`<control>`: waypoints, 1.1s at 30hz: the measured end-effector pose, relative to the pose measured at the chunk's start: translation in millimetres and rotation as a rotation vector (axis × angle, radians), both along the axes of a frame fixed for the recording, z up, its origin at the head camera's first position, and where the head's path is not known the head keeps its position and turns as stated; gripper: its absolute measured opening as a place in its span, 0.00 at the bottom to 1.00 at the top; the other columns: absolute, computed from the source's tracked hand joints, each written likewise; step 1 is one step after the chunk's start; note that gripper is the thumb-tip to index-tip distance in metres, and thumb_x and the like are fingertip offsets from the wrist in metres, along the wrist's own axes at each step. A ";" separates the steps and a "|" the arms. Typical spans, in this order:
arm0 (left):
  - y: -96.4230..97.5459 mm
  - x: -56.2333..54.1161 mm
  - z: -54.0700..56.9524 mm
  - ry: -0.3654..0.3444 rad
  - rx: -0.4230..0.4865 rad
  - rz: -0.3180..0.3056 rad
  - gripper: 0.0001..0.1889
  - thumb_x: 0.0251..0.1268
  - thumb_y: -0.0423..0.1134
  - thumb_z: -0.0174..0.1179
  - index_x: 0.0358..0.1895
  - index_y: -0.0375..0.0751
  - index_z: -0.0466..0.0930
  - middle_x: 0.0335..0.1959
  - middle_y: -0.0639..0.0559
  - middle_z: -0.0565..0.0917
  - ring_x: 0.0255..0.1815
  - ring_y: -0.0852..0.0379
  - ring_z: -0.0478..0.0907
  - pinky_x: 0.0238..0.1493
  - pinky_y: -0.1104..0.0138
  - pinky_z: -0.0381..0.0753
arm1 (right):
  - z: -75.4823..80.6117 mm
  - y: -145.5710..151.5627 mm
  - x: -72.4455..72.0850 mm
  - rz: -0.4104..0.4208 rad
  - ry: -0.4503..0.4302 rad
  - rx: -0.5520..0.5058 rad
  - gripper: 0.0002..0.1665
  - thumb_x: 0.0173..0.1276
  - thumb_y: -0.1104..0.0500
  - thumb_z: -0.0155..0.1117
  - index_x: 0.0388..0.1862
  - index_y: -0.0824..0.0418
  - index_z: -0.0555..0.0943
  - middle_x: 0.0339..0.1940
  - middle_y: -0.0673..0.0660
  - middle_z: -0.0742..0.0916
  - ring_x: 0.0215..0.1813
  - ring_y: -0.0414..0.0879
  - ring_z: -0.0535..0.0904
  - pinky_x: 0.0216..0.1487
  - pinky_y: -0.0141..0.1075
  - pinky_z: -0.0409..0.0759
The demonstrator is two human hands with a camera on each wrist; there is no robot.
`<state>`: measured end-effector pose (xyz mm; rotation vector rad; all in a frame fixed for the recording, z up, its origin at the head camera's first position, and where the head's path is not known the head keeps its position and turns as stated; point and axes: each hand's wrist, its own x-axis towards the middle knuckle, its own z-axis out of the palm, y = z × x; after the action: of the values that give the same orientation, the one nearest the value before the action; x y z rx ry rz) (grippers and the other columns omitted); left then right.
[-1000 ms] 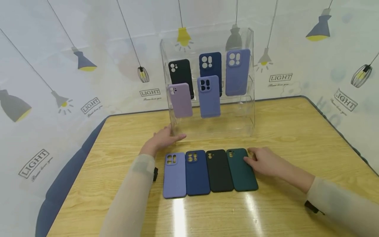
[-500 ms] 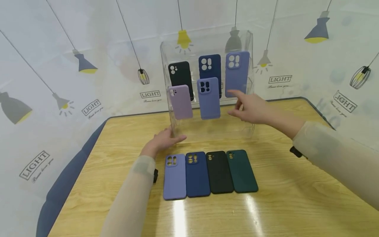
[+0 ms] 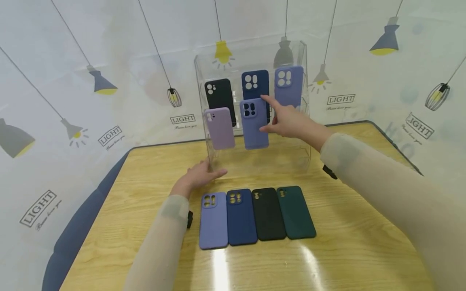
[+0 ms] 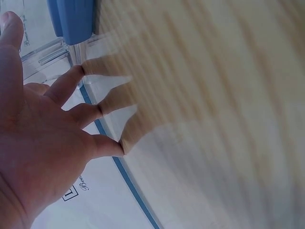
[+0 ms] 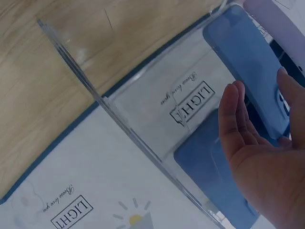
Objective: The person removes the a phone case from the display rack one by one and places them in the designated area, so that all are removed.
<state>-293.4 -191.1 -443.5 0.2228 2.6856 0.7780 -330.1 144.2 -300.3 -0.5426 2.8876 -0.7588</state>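
In the head view, my right hand is at the periwinkle phone case in the front row of the clear acrylic stand. Its index fingertip reaches the case's upper right corner, and the thumb overlaps the right edge. From the right wrist, the case shows beside the hand, with thumb and fingers spread apart. My left hand is at the stand's lower left corner, thumb stretched out. In the left wrist view, fingertips of that hand touch the wooden tabletop.
A lilac case shares the front row; behind stand black, navy and periwinkle cases. Along the table lie periwinkle, navy, black and dark green cases side by side.
My right hand has left the dark green case on the table, risen to the stand and moved left to the front periwinkle case. The left hand stays at the stand's corner.
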 end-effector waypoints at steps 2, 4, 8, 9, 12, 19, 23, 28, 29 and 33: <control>0.8 -0.2 -0.1 -0.002 0.007 0.006 0.59 0.70 0.77 0.55 0.89 0.45 0.40 0.86 0.35 0.59 0.90 0.35 0.48 0.85 0.31 0.32 | -5.3 -1.6 -0.9 -0.012 0.008 -0.013 0.63 0.75 0.45 0.72 0.91 0.40 0.36 0.45 0.62 0.90 0.37 0.52 0.86 0.42 0.45 0.84; 1.5 -0.6 0.7 -0.006 0.012 0.007 0.59 0.69 0.77 0.55 0.89 0.45 0.39 0.86 0.36 0.59 0.90 0.36 0.47 0.85 0.31 0.31 | -9.5 -2.2 -1.0 -0.020 0.038 -0.029 0.63 0.75 0.47 0.72 0.91 0.41 0.37 0.47 0.62 0.90 0.38 0.53 0.86 0.43 0.46 0.83; 1.9 -2.3 1.7 -0.012 -0.007 0.004 0.59 0.69 0.78 0.54 0.89 0.46 0.38 0.87 0.36 0.58 0.90 0.36 0.46 0.85 0.31 0.31 | -16.6 -2.5 0.8 -0.011 0.099 -0.063 0.61 0.75 0.51 0.72 0.90 0.43 0.39 0.52 0.64 0.90 0.35 0.54 0.87 0.41 0.46 0.84; 1.8 -2.8 2.5 -0.009 -0.012 0.003 0.59 0.70 0.78 0.53 0.89 0.46 0.38 0.87 0.36 0.58 0.90 0.36 0.46 0.85 0.31 0.31 | -18.2 -2.3 1.2 -0.002 0.115 -0.071 0.61 0.76 0.52 0.72 0.90 0.44 0.39 0.53 0.65 0.91 0.33 0.54 0.87 0.40 0.46 0.84; 2.1 -4.2 4.9 0.002 -0.012 0.007 0.59 0.70 0.77 0.54 0.89 0.46 0.38 0.87 0.35 0.58 0.90 0.36 0.47 0.85 0.31 0.31 | -22.8 -0.8 3.1 0.020 0.159 -0.109 0.61 0.75 0.57 0.72 0.90 0.45 0.39 0.56 0.67 0.91 0.35 0.56 0.89 0.38 0.47 0.84; 0.9 -4.8 7.1 -0.023 -0.008 0.008 0.60 0.69 0.78 0.54 0.89 0.45 0.37 0.88 0.35 0.54 0.90 0.36 0.45 0.86 0.32 0.30 | -31.5 -0.2 5.8 0.062 0.203 -0.188 0.58 0.76 0.65 0.67 0.89 0.47 0.40 0.54 0.69 0.91 0.45 0.60 0.92 0.38 0.48 0.87; -1.0 -4.7 5.8 -0.024 -0.017 0.011 0.61 0.68 0.80 0.53 0.89 0.44 0.38 0.88 0.35 0.53 0.90 0.36 0.45 0.86 0.33 0.30 | -36.0 -1.5 4.8 0.075 0.238 -0.198 0.55 0.77 0.66 0.65 0.89 0.47 0.42 0.50 0.69 0.91 0.42 0.58 0.91 0.36 0.46 0.86; -1.6 -5.9 3.0 -0.001 -0.007 0.004 0.63 0.65 0.82 0.53 0.89 0.47 0.38 0.87 0.35 0.56 0.90 0.36 0.46 0.86 0.32 0.31 | -41.3 1.1 4.7 0.101 0.297 -0.207 0.51 0.79 0.66 0.63 0.88 0.49 0.44 0.46 0.67 0.92 0.39 0.57 0.91 0.36 0.47 0.86; -1.6 -5.6 2.4 -0.001 -0.005 0.001 0.63 0.65 0.82 0.53 0.89 0.47 0.38 0.87 0.35 0.57 0.90 0.36 0.46 0.86 0.32 0.31 | -42.6 1.9 4.8 0.108 0.309 -0.207 0.51 0.79 0.66 0.63 0.88 0.49 0.44 0.46 0.67 0.92 0.39 0.57 0.91 0.36 0.48 0.86; -1.3 -2.1 0.9 -0.020 0.000 0.003 0.61 0.66 0.80 0.55 0.89 0.47 0.39 0.87 0.35 0.56 0.90 0.36 0.46 0.86 0.32 0.31 | -46.0 4.4 6.9 0.133 0.362 -0.219 0.48 0.80 0.66 0.62 0.87 0.49 0.47 0.42 0.64 0.92 0.36 0.53 0.90 0.36 0.45 0.84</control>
<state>-295.5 -192.4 -442.6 0.2104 2.6679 0.7767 -323.2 148.5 -346.4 -0.9799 3.0616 -1.0620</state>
